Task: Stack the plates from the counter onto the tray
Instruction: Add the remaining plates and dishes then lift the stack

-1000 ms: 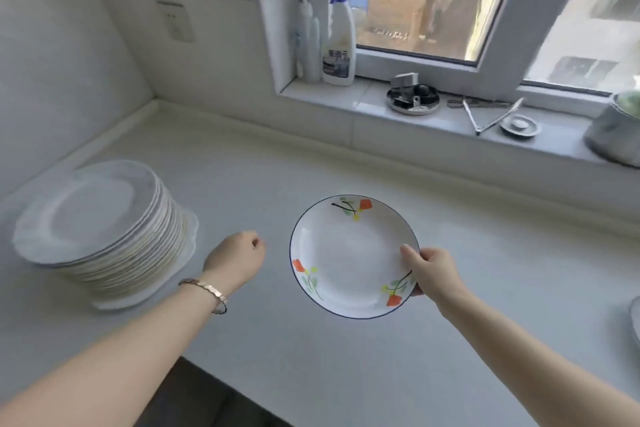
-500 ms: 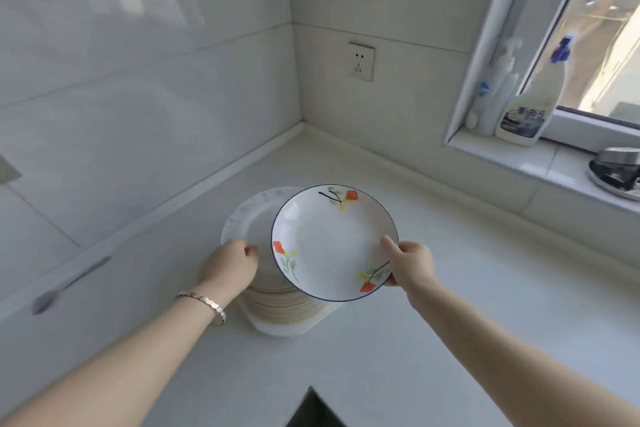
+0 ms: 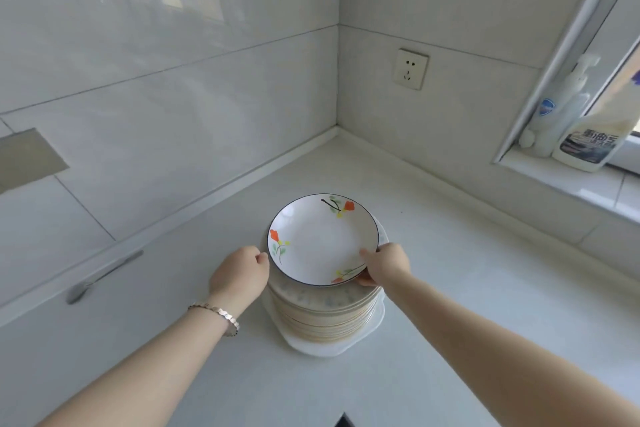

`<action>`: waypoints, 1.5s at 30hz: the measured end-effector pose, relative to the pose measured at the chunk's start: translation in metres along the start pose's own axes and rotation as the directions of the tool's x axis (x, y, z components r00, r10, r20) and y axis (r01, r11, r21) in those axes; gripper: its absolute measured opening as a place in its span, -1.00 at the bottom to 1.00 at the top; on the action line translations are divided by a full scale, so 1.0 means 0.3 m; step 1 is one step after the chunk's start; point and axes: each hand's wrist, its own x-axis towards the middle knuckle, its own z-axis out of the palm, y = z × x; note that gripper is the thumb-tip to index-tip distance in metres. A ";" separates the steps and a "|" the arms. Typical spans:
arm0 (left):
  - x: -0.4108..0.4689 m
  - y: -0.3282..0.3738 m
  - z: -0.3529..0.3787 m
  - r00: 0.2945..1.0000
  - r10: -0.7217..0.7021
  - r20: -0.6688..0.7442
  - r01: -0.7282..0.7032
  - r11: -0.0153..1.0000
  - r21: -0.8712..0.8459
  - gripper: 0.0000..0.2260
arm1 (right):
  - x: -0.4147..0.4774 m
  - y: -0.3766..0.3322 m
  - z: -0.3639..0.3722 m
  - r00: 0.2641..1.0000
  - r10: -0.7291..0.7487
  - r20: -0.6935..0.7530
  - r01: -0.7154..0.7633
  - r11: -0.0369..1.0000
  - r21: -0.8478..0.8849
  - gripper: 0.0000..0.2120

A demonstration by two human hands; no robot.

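Since 0.5 s earlier the flowered plate (image 3: 322,239) has moved from beside the stack (image 3: 323,312) to directly over it, above the white tray (image 3: 332,345). The pale counter (image 3: 450,288) meets tiled walls in a corner. The right hand (image 3: 386,263) pinches the plate's near rim; the left hand (image 3: 240,274), fingers curled, touches its left edge.

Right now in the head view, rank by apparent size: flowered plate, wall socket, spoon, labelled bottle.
1. flowered plate
2. labelled bottle, partly cut off by the frame
3. spoon
4. wall socket, smallest but farther away
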 end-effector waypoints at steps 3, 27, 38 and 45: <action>0.013 0.014 -0.007 1.000 -0.004 -0.003 0.004 1.000 -0.014 -0.73 | -0.014 0.000 0.010 0.995 -0.081 0.053 0.089 0.982 -0.168 -0.75; -0.162 0.397 0.063 0.928 0.329 0.174 -0.341 0.939 0.045 -0.63 | -0.030 0.165 -0.289 0.997 -0.049 0.059 0.073 0.842 -0.535 -0.66; -0.526 0.884 0.487 0.610 0.532 0.587 -0.688 0.723 0.060 -0.85 | -0.290 0.681 -0.857 0.981 0.193 -0.025 -0.179 0.850 -0.496 -0.70; -0.944 1.201 0.783 0.440 0.577 0.688 -0.817 0.575 0.039 -0.86 | -0.540 1.160 -1.285 0.932 0.306 -0.195 -0.356 0.876 -0.327 -0.83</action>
